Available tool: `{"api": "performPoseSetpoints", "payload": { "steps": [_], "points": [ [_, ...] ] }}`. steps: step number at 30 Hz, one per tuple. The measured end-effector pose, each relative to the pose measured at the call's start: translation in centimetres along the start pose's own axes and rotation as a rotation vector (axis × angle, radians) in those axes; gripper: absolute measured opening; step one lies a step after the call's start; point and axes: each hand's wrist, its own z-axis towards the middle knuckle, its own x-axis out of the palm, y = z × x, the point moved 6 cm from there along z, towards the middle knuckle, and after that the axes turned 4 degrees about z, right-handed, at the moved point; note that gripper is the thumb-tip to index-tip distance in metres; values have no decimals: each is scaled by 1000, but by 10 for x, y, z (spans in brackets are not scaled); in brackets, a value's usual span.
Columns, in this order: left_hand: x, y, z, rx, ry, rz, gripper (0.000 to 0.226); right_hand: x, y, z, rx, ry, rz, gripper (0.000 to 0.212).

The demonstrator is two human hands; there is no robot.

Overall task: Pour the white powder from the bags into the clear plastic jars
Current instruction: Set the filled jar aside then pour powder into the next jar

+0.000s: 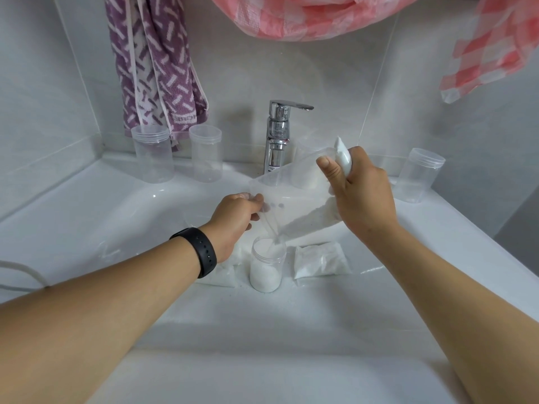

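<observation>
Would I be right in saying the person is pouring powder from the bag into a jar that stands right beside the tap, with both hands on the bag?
Not quite. The head view shows the jar standing near the front, well away from the tap. The rest holds: left hand and right hand both hold the bag.

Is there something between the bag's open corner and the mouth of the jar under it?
Nothing visible. The bag, held by both hands, tips its corner right over the open jar, and powder falls straight in.
</observation>
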Motion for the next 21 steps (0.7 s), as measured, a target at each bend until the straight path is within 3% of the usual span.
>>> {"api": "performPoseSetpoints", "payload": {
  "steps": [21],
  "points": [
    [1,-1,-2,-4,5,4,23,0,0,-1,-5,1,-8,67]
  ]
}}
